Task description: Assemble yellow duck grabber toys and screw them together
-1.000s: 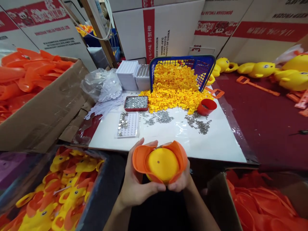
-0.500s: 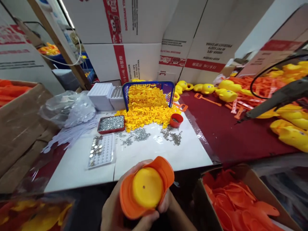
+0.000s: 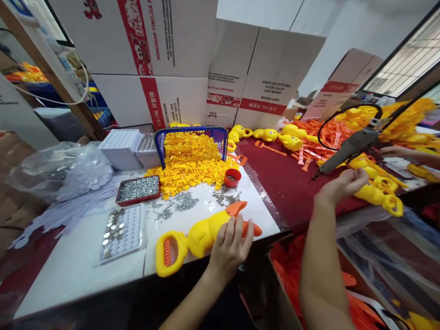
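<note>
A yellow duck-shaped toy (image 3: 202,233) with an orange bill and a loop handle lies on its side at the front edge of the white table top. My left hand (image 3: 232,243) has its fingers wrapped over the toy's bill end. Over the red cloth to the right, my right hand (image 3: 342,184) is raised, fingers loosely bent and holding nothing I can see. Just above it hangs a grey electric screwdriver (image 3: 350,149), apart from my fingers. More yellow duck toys (image 3: 373,192) lie beyond that hand.
A blue basket (image 3: 192,130) spills small yellow parts. Nearby are a red tray of screws (image 3: 138,189), a red cup (image 3: 233,178), loose screws and a white tray with metal discs (image 3: 122,233). Another person's hand (image 3: 400,151) is at the right. Orange parts (image 3: 288,270) fill a box below.
The toy, earlier held end-up in both hands, now lies on the table under my left hand. My right hand has let go and moved right, towards the screwdriver. The view has shifted right.
</note>
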Motion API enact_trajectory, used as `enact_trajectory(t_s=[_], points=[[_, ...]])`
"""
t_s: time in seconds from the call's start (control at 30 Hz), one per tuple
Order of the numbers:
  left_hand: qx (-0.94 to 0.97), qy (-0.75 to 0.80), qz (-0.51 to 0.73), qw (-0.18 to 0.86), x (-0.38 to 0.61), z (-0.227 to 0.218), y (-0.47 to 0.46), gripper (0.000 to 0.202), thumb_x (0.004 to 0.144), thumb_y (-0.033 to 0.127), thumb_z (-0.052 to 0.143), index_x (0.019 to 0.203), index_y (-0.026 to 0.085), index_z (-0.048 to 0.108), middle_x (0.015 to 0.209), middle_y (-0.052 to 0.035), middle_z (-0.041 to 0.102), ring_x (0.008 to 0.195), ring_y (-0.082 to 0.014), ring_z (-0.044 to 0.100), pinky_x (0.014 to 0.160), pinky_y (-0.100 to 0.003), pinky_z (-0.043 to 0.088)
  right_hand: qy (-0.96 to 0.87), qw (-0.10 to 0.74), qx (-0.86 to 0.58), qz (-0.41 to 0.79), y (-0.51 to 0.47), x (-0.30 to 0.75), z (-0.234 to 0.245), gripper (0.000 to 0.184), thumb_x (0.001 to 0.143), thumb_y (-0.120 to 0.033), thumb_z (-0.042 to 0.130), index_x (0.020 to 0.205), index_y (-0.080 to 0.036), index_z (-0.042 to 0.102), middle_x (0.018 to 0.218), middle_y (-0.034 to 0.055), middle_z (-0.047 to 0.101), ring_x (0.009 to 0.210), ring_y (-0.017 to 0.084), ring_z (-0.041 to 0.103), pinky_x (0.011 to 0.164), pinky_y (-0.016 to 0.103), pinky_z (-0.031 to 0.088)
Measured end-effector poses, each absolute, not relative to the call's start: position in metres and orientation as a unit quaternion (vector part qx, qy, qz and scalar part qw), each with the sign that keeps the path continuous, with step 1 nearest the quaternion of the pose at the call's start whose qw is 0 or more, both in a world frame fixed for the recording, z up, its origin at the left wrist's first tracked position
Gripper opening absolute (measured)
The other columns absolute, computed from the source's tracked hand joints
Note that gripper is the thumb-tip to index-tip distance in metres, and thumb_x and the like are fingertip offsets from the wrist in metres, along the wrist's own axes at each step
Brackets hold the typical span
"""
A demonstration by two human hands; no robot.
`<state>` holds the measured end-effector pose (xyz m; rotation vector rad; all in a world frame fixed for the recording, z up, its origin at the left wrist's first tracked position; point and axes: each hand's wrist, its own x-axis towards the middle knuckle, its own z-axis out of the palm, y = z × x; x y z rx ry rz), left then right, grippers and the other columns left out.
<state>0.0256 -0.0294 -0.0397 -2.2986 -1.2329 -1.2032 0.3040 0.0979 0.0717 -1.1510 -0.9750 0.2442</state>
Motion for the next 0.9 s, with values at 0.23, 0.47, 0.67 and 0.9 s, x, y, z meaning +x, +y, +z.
enact_trajectory(t_s=[0.23,0.47,0.67,0.9], points=[[-0.804,-0.392,-0.442,0.076,0.003,-0.016,-0.029,0.039,0.093,0.012,0.052,0.131,0.014,0.062,0.139,-0.0214,0.064,0.133,-0.0315,0.058,0.107,-0.049,0.05,-0.445,0.716,-0.498,0.205,0.089,0.328,0.086,0.045,0.063,-0.064,0.076,0.067,-0.027,0.051,0.071,0.0024,0.057,0.063,0.018,0.056,0.059,0.035,0.046],[-0.737,-0.635,-0.23,-0.023,-0.121,-0.011,0.022,0.026,0.092,0.025,0.057,0.112,0.017,0.071,0.107,-0.0134,0.07,0.101,-0.0303,0.067,0.09,-0.049,0.056,-0.513,0.684,-0.42,0.304,0.067,0.262,0.094,0.031,0.055,-0.04,0.086,0.081,-0.027,0.073,0.068,0.0042,0.057,0.06,0.019,0.053,0.054,0.037,0.043],[-0.774,-0.611,-0.167,-0.025,-0.125,-0.006,0.037,0.032,0.09,0.004,0.043,0.083,0.019,0.07,0.088,-0.0104,0.069,0.09,-0.0272,0.066,0.086,-0.042,0.052,-0.603,0.6,-0.259,0.458,0.057,0.191,0.117,0.038,0.069,-0.048,0.081,0.099,-0.029,0.069,0.054,-0.0067,0.05,0.039,0.011,0.044,0.042,0.029,0.038],[-0.758,-0.628,-0.175,-0.01,-0.137,-0.008,0.032,0.024,0.097,0.022,0.053,0.113,0.013,0.068,0.116,-0.0181,0.069,0.108,-0.0334,0.063,0.095,-0.049,0.052,-0.596,0.564,-0.235,0.521,0.045,0.162,0.126,0.029,0.073,-0.047,0.08,0.095,-0.031,0.07,0.048,-0.0086,0.049,0.028,0.008,0.042,0.034,0.025,0.035]])
